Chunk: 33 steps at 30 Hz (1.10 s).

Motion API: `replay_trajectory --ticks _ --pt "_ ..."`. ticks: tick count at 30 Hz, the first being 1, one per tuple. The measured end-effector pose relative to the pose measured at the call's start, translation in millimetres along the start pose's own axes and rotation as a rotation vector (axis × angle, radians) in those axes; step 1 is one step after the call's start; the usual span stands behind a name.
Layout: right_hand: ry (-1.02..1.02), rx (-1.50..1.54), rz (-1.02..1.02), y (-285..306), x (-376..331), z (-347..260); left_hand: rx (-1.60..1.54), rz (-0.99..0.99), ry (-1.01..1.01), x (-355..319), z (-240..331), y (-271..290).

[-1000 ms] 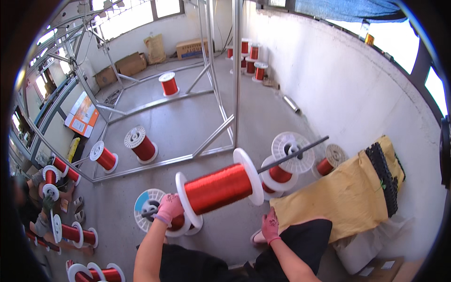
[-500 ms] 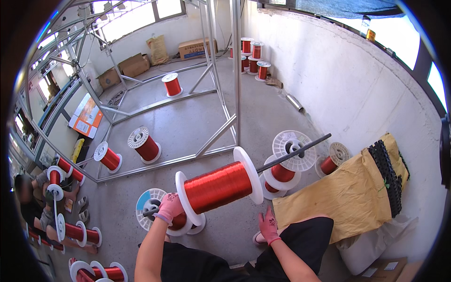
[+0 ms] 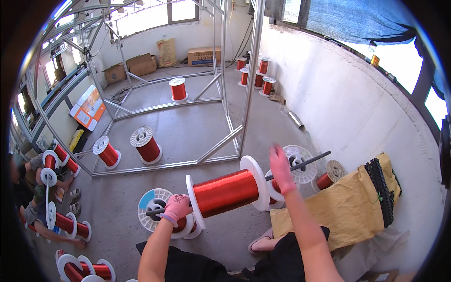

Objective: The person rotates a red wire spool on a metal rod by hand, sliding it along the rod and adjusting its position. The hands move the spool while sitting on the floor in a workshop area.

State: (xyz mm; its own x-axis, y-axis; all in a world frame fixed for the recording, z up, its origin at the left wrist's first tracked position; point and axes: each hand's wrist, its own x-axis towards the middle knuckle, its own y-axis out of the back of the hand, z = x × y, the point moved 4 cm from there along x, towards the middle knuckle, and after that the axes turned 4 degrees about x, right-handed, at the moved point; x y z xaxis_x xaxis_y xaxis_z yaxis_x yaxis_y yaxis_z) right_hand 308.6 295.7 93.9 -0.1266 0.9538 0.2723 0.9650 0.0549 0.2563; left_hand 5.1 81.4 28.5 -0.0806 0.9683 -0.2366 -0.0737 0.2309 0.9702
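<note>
A large spool of red copper-coloured wire with white flanges hangs in front of me on a dark rod passing through its core. My left hand, in a pink glove, is closed round the rod just left of the spool's left flange. My right hand, also gloved in pink, is raised beside the right flange, near the rod's right part. Its fingers point upward, stretched out and slightly blurred, with nothing visible in them. Below the left hand, a white-flanged spool with a blue patch stands on the floor.
More spools stand behind the right hand, one with a white flange. A yellow sack lies at right. Ahead rises a metal frame with red spools inside it. At left a co-worker's arm is among several spools.
My right hand has risen from beside my knee to the right flange. The spool has shifted slightly right and down, my left hand still on the rod.
</note>
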Motion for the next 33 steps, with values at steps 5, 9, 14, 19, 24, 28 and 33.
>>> replay_trajectory --ticks 5,9,14,19,24,28,33 --pt "-0.282 -0.614 -0.532 -86.4 28.3 -48.8 -0.041 0.006 0.048 -10.3 -14.9 -0.9" --pt "-0.130 -0.831 -0.492 -89.8 2.3 -37.6 -0.014 -0.001 0.033 0.4 -14.1 -11.0" --pt "0.156 -0.031 0.210 -45.7 -163.7 -8.7 0.012 -0.042 0.044 -10.0 -28.2 -8.3" --pt "0.246 -1.297 -0.325 -22.3 -313.0 197.3 0.289 0.043 -0.076 -26.1 -7.6 -12.2" --pt "-0.407 -0.198 0.001 -19.8 -238.5 165.0 0.135 -0.034 -0.007 -10.2 -9.8 2.4" --pt "-0.406 -0.132 0.020 -20.0 -239.8 157.8 0.141 -0.062 -0.004 -8.0 -7.0 2.2" --pt "-0.582 -0.129 -0.033 -21.6 -234.4 136.6 0.062 -0.013 0.015 -16.5 -15.7 -1.1"
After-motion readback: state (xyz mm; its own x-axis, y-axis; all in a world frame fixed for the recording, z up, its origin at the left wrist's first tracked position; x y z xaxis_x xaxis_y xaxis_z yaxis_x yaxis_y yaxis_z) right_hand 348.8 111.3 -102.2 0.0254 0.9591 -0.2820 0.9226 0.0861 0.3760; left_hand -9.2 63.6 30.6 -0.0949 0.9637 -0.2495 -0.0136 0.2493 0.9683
